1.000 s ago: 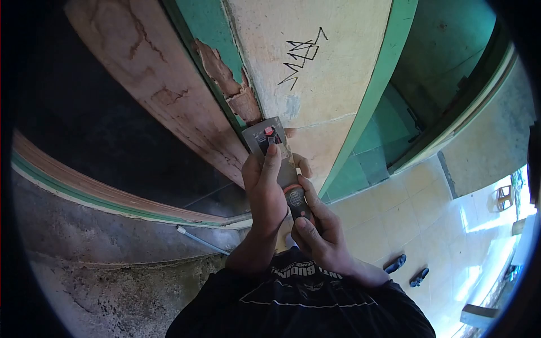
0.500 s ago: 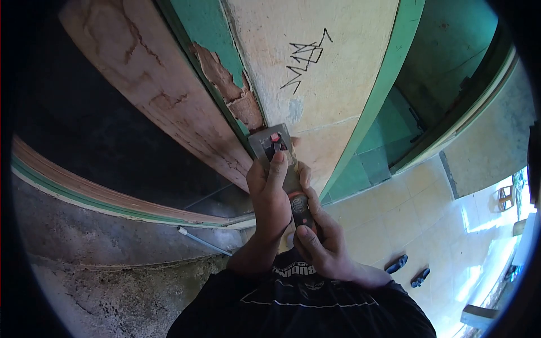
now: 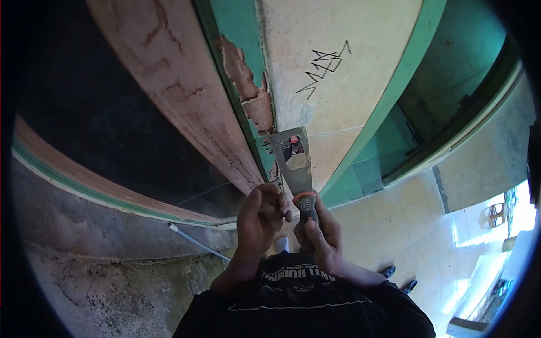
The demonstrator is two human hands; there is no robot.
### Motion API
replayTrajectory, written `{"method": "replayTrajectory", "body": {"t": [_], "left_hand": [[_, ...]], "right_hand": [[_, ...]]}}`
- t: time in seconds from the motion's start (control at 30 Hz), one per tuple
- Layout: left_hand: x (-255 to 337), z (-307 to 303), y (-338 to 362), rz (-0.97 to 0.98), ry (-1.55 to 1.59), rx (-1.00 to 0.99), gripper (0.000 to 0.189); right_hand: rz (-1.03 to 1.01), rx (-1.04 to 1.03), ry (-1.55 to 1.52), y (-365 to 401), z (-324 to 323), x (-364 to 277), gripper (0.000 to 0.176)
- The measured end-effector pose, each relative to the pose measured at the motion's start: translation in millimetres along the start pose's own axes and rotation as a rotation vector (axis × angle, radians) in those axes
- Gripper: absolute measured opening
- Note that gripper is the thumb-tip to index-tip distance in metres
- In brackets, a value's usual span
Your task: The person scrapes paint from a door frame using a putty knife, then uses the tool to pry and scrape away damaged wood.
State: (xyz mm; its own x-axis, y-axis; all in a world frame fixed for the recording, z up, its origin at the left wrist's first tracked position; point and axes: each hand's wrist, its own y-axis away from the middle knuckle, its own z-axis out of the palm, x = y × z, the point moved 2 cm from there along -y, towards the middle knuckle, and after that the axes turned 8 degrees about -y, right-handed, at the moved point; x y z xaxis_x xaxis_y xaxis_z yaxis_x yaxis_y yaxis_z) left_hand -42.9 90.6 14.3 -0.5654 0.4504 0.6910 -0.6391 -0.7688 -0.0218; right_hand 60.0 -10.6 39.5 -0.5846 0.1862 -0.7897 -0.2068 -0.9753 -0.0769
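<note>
A scraper with a wide metal blade [image 3: 297, 169] and a dark handle points up toward the wall. My right hand [image 3: 322, 234] is wrapped round its handle. My left hand [image 3: 264, 217], fingers curled together, is just left of the handle and apart from the blade; anything between its fingertips is too small to name. Beyond the blade, peeling green paint on the door frame [image 3: 253, 107] bares rough brown material. Black zigzag lines [image 3: 326, 66] mark the cream wall [image 3: 338, 107].
A brown wooden panel [image 3: 169, 84] lies left of the frame, beside a dark opening. Green trim [image 3: 389, 90] edges the wall on the right. Dark sandals [image 3: 409, 286] and a small stool [image 3: 496, 215] are on the tiled floor at the right.
My left hand has let go of the blade and moved down and left, uncovering it. The view has shifted, so the wall and frame sit further right.
</note>
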Motion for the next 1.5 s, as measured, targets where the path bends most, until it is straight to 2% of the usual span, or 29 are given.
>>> {"method": "replayTrajectory", "body": {"t": [0.07,0.23,0.33,0.37,0.43,0.5,0.57,0.63,0.67,0.7,0.77,0.8,0.83,0.87,0.9,0.97,1.0,1.07,1.1,1.17,1.2,1.23,1.3,1.37,1.43,1.47,1.5], "left_hand": [[-3,0,7,0.004,-0.031,0.085,0.042],[0,11,22,0.065,-0.231,0.281,0.045],[-13,17,33,0.135,-0.257,0.311,0.047],[-24,19,41,0.099,-0.285,0.364,0.051],[-43,27,46,0.076,-0.312,0.420,0.056],[-56,39,47,0.289,-0.499,0.512,0.060],[-64,41,49,0.319,-0.545,0.572,0.060],[-72,41,50,0.365,-0.787,0.640,0.056],[-72,42,48,0.430,-0.758,0.644,0.045],[-70,45,50,0.438,-0.753,0.656,0.045],[-65,47,56,0.298,-0.506,0.613,0.033],[-64,48,53,0.321,-0.546,0.689,0.029],[-61,49,54,0.322,-0.544,0.688,0.029],[-57,52,58,0.321,-0.558,0.669,0.029],[-54,54,59,0.321,-0.572,0.650,0.028],[-53,55,58,0.320,-0.634,0.648,0.026],[-53,56,57,0.322,-0.686,0.587,0.025],[-56,58,57,0.292,-0.668,0.497,0.028],[-57,59,56,0.288,-0.667,0.491,0.028],[-59,61,49,0.340,-0.524,0.477,0.049],[-59,60,47,0.367,-0.451,0.470,0.061],[-58,61,46,0.366,-0.444,0.465,0.061],[-56,63,47,0.483,-0.406,0.506,0.071],[-59,60,48,0.525,-0.413,0.523,0.069],[-66,55,52,0.573,-0.394,0.437,0.060],[-67,56,51,0.602,-0.398,0.387,0.042],[-67,54,47,0.604,-0.391,0.385,0.042]], "right_hand": [[0.036,-0.058,0.171,-2,-9,2,0.046],[0.000,-0.143,0.223,-8,-17,8,0.035],[0.249,-0.167,0.263,-14,-13,-10,0.035],[0.253,-0.190,0.267,-16,-18,-1,0.035],[-0.076,-0.248,0.501,-24,-22,20,0.036],[-0.042,-0.252,0.440,-24,-26,27,0.037],[-0.108,-0.321,0.539,-24,-35,36,0.034],[-0.172,-0.336,0.608,-25,-37,31,0.033],[-0.192,-0.388,0.659,-27,-37,24,0.032],[-0.217,-0.438,0.708,-29,-37,18,0.031],[-0.273,-0.427,0.691,-38,-42,4,0.032],[-0.305,-0.422,0.695,-42,-45,-5,0.032],[-0.338,-0.412,0.701,-46,-47,-15,0.034],[-0.524,-0.474,0.763,-51,-43,-30,0.030],[-0.522,-0.474,0.767,-59,-36,-39,0.030],[-0.891,-0.839,0.763,-68,-16,-56,0.027],[-0.887,-0.839,0.766,-77,-5,-60,0.027],[-1.104,-0.973,0.815,-89,19,-61,0.016],[-1.103,-0.967,0.821,-99,22,-59,0.016],[-1.014,-1.225,1.067,-116,26,-50,0.022],[-1.057,-1.225,1.205,-121,29,-50,0.030],[-1.054,-1.226,1.214,-127,30,-52,0.030],[-0.971,-1.343,1.334,-136,32,-53,0.040],[-0.994,-1.363,1.408,-137,37,-55,0.045],[-0.926,-1.384,1.506,-138,42,-55,0.047],[-0.923,-1.388,1.513,-138,44,-56,0.047],[-0.925,-1.362,1.514,-138,45,-57,0.048]]}}
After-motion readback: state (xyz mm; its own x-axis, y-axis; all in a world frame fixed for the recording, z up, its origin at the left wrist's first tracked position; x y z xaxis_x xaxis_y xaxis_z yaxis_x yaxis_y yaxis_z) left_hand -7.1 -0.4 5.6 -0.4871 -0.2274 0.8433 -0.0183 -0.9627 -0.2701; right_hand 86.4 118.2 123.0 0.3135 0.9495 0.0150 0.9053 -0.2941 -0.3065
